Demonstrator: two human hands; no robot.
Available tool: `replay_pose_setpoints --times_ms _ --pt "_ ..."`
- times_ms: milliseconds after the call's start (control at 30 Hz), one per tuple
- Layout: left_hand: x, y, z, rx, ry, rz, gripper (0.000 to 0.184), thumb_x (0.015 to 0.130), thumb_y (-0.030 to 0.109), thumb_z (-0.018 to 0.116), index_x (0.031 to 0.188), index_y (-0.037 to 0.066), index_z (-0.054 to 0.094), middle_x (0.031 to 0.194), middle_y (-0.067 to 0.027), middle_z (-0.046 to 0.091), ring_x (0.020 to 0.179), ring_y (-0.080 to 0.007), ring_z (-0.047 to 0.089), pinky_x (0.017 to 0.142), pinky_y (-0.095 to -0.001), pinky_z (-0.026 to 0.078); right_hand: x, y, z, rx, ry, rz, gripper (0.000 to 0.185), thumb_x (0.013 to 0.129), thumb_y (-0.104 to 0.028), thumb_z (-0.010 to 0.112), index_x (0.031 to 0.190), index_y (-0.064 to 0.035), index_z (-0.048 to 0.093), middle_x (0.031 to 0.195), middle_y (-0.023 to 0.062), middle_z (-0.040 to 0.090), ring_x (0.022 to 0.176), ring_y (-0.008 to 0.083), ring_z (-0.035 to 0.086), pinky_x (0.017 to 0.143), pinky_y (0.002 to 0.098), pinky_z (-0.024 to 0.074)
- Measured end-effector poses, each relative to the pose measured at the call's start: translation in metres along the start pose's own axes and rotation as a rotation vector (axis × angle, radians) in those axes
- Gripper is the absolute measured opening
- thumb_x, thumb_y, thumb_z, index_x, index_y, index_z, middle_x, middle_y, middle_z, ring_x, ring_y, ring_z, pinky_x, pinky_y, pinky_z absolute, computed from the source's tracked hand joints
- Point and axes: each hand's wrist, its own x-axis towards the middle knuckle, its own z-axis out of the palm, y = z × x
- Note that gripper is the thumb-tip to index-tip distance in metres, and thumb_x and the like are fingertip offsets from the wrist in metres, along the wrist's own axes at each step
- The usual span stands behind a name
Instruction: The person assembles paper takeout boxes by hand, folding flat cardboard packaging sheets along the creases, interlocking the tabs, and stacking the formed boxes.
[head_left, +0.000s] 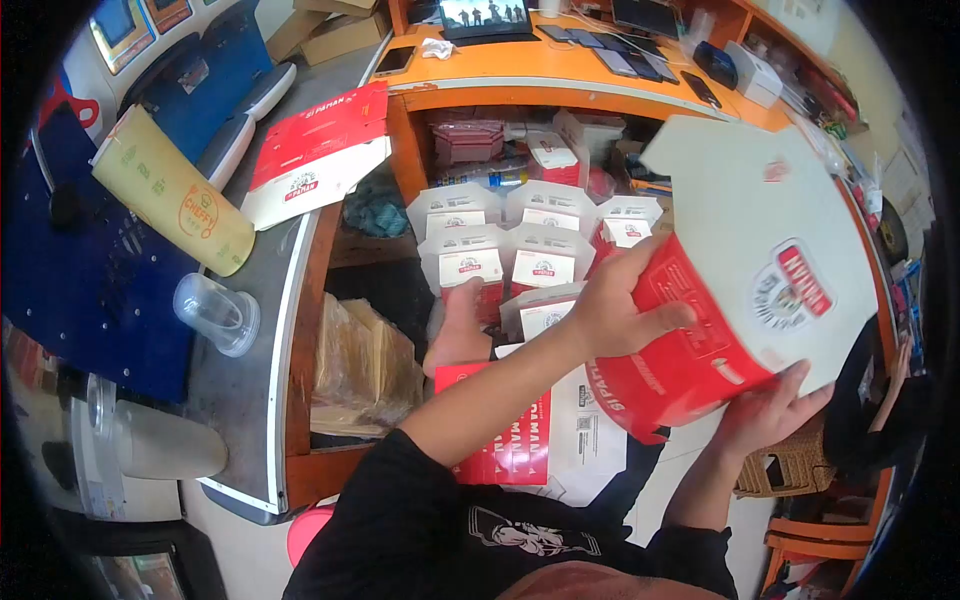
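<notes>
A large red and white paper food box with a printed logo is raised in front of me at the right, its white flap fanned upward. My left hand grips its left side, thumb lying across the red panel. At the lower right edge, my right hand holds the box, with its fingers against the white part. On my lap lie flat red and white box sheets. Several assembled food boxes stand in rows beneath the desk, near my bare foot.
An orange desk holds a laptop and several phones. On the grey counter at left are a yellow cup, a clear plastic cup and a flat carton. A woven basket sits at right, near another person's arm.
</notes>
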Motion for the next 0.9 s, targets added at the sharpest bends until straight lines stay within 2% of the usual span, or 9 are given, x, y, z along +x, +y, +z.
replay_pose_setpoints --times_ms 67,200,367,433,567,600,700,800,900 --pt "0.004 0.014 0.009 -0.151 0.047 -0.034 0.048 0.088 0.023 0.082 0.123 -0.003 0.063 0.100 -0.0065 0.073 0.090 -0.0100 0.067 0.081 -0.0264 0.054 0.017 0.000 0.003 -0.228 0.044 0.050 0.065 0.104 -0.016 0.059 0.151 0.0000 0.018 0.142 0.0255 0.046 0.126 0.0262 0.055 0.100 0.0366 0.0513" --pt "0.005 0.023 0.014 0.183 0.026 0.042 0.029 0.093 0.021 0.076 0.110 -0.001 0.069 0.085 -0.0100 0.074 0.073 -0.0122 0.068 0.067 -0.0278 0.052 0.025 0.033 -0.003 -0.359 -0.025 0.067 0.087 0.096 -0.020 0.072 0.156 -0.0024 0.011 0.148 0.0229 0.035 0.133 0.0283 0.048 0.107 0.0370 0.0445" --pt "0.003 0.039 0.018 0.285 -0.136 -0.038 0.024 0.095 0.025 0.072 0.102 0.001 0.071 0.081 -0.0148 0.071 0.067 -0.0195 0.068 0.060 -0.0314 0.048 0.016 0.070 -0.033 0.190 -0.404 0.269 0.084 0.093 -0.034 0.074 0.153 0.0006 0.027 0.150 0.0180 0.044 0.132 0.0268 0.051 0.109 0.0418 0.0427" --pt "0.003 0.032 0.018 0.295 -0.102 -0.093 0.027 0.095 0.026 0.072 0.105 0.001 0.069 0.081 -0.0147 0.071 0.068 -0.0225 0.069 0.062 -0.0328 0.050 0.017 0.067 -0.041 0.435 -0.595 0.397 0.076 0.097 -0.033 0.070 0.152 0.0012 0.029 0.145 0.0169 0.051 0.128 0.0252 0.056 0.111 0.0419 0.0415" --pt "0.008 0.030 0.019 0.387 0.132 -0.103 0.038 0.097 0.031 0.069 0.118 0.000 0.061 0.088 -0.0163 0.071 0.077 -0.0299 0.071 0.070 -0.0378 0.053 0.007 0.041 -0.033 0.424 -0.467 0.537 0.058 0.096 -0.020 0.070 0.142 0.0037 0.043 0.132 0.0160 0.062 0.117 0.0238 0.063 0.103 0.0386 0.0480" --pt "0.008 0.030 0.018 0.514 0.105 -0.192 0.052 0.098 0.035 0.065 0.136 0.002 0.050 0.113 -0.0239 0.066 0.104 -0.0367 0.068 0.085 -0.0435 0.052 0.006 0.035 -0.029 0.368 -0.438 0.523 0.053 0.097 -0.017 0.068 0.140 0.0040 0.046 0.130 0.0159 0.063 0.115 0.0229 0.063 0.102 0.0376 0.0490" --pt "0.001 0.015 0.025 1.045 0.403 0.076 0.063 0.099 0.037 0.063 0.146 0.001 0.040 0.135 -0.0295 0.052 0.129 -0.0427 0.052 0.101 -0.0472 0.045 0.013 0.027 -0.019 0.240 -0.349 0.437 0.042 0.099 -0.010 0.063 0.137 0.0044 0.051 0.127 0.0160 0.065 0.113 0.0215 0.065 0.099 0.0361 0.0514" --pt "-0.020 0.023 0.021 1.217 0.354 0.037 0.071 0.099 0.036 0.063 0.151 0.001 0.032 0.147 -0.0319 0.039 0.139 -0.0463 0.040 0.111 -0.0492 0.037 0.022 0.033 -0.027 0.299 -0.336 0.401 0.038 0.101 -0.007 0.059 0.137 0.0039 0.052 0.129 0.0161 0.064 0.114 0.0216 0.065 0.101 0.0373 0.0519" --pt "-0.024 0.003 0.008 0.757 0.113 -0.163 0.072 0.099 0.038 0.063 0.151 -0.001 0.032 0.148 -0.0292 0.042 0.137 -0.0388 0.045 0.113 -0.0441 0.038 0.025 0.038 -0.037 0.443 -0.394 0.426 0.040 0.102 -0.009 0.059 0.139 0.0035 0.050 0.131 0.0165 0.064 0.116 0.0218 0.065 0.102 0.0381 0.0522"
